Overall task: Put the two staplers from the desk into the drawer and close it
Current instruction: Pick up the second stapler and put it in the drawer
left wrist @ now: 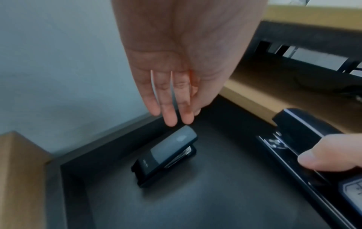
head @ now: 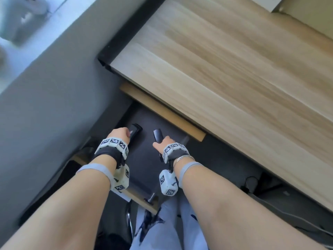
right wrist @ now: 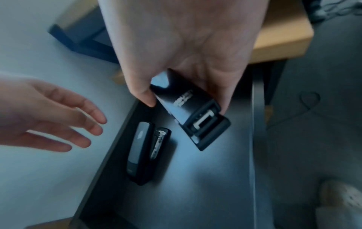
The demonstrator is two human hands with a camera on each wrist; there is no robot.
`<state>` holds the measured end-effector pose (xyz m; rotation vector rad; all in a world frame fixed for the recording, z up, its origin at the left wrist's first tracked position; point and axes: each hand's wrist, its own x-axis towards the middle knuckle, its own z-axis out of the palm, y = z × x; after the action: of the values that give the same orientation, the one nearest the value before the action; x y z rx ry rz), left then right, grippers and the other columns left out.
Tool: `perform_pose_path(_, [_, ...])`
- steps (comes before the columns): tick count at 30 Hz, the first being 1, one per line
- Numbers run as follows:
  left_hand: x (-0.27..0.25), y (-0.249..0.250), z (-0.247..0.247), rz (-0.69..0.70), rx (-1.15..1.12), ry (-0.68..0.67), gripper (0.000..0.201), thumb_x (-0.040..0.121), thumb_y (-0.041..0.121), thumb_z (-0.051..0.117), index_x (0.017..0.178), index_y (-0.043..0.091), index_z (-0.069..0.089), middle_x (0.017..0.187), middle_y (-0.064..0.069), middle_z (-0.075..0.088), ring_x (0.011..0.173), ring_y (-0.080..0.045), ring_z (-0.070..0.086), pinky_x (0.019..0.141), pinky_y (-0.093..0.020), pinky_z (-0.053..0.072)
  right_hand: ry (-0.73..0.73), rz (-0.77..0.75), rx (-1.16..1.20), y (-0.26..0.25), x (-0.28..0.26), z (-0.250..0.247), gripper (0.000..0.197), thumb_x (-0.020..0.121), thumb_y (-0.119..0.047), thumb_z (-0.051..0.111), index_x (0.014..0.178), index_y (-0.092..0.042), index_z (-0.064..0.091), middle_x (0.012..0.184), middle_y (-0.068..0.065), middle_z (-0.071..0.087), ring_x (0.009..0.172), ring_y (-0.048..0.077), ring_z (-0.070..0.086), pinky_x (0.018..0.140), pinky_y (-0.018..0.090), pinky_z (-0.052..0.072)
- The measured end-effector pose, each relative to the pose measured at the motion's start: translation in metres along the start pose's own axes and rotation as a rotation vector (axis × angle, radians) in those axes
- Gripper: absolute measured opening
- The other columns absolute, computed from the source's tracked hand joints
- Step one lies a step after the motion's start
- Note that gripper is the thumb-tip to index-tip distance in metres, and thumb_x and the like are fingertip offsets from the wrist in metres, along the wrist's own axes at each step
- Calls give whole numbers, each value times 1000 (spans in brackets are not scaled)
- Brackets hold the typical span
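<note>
The drawer (head: 144, 159) stands pulled out under the wooden desk (head: 225, 69), and its floor is dark. A small grey-and-black stapler (left wrist: 166, 156) (right wrist: 145, 151) (head: 135, 131) lies on that floor near the left wall. My left hand (left wrist: 174, 114) (head: 119, 135) hovers just above its end with the fingers straight and holds nothing. My right hand (right wrist: 187, 104) (head: 164, 142) grips a larger black stapler (right wrist: 195, 117) (left wrist: 305, 131) (head: 158, 135) between thumb and fingers, over the right half of the drawer floor.
The drawer's wooden front (head: 142, 199) with a metal knob (head: 151, 196) is close to my legs. A grey wall (head: 45, 105) runs along the left. Cables (head: 252, 183) lie on the dark floor to the right, under the desk.
</note>
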<state>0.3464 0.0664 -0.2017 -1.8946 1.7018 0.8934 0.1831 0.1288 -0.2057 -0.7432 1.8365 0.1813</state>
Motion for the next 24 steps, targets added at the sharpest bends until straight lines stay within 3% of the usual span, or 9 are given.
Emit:
perform_pose_path(4, [16,-16,25,-14,-25,-33,30,84,7,47,105,18,66,116,-14,66,103,-33,64,87,-34,50,22,161,79,8,27,23,54,82,-40,55,125,-10,45,125,12,59,119,29,54,82,35,39])
perform_pose_path(6, [25,-21,34,-25,-35,-50,30,84,8,49,107,18,66,116,-13,66,104,-33,64,87,-33,50,1,164,90,10,40,30,32,86,-38,56,106,-14,53,124,7,58,114,26,56,87,31,44])
perform_pose_path(8, [32,-23,43,-28,-42,-64,30,85,10,50,109,19,66,116,-14,66,105,-32,64,87,-32,50,-55,163,111,13,53,36,21,93,-31,54,104,-14,56,123,11,56,100,22,52,71,21,43])
perform_pose_path(9, [36,-24,47,-27,-46,-66,30,85,10,50,110,19,66,116,-14,67,105,-32,64,88,-32,50,-76,156,149,13,56,37,26,93,-29,55,113,-12,56,128,13,56,96,20,49,63,19,40])
perform_pose_path(10, [39,-25,52,-29,-49,-68,30,85,11,50,109,20,66,115,-14,67,104,-32,64,87,-32,50,-92,152,152,12,60,39,30,92,-29,56,115,-10,56,129,13,57,97,20,51,62,19,38])
perform_pose_path(12, [44,-27,60,-38,-55,-73,31,85,11,49,108,21,66,114,-13,68,103,-32,65,87,-32,51,-107,174,139,8,62,42,31,87,-34,58,105,-8,59,113,10,62,98,25,59,72,24,38])
perform_pose_path(15, [50,-31,71,-49,-60,-88,31,84,11,49,107,22,66,113,-13,68,101,-32,66,86,-32,52,-98,231,232,4,66,51,43,80,-37,60,112,-7,63,97,6,63,85,25,57,74,28,39])
perform_pose_path(19, [58,-37,80,-49,-68,-89,30,85,11,49,106,22,67,113,-10,69,102,-31,65,86,-32,52,-41,287,321,5,80,70,53,72,-39,62,116,-10,60,116,8,68,103,28,66,77,30,44])
perform_pose_path(24, [63,-49,86,-41,-81,-88,28,85,11,50,107,18,67,110,-12,70,101,-32,66,87,-33,53,17,289,415,3,88,83,56,74,-36,65,121,-8,53,119,11,66,109,32,64,96,38,50])
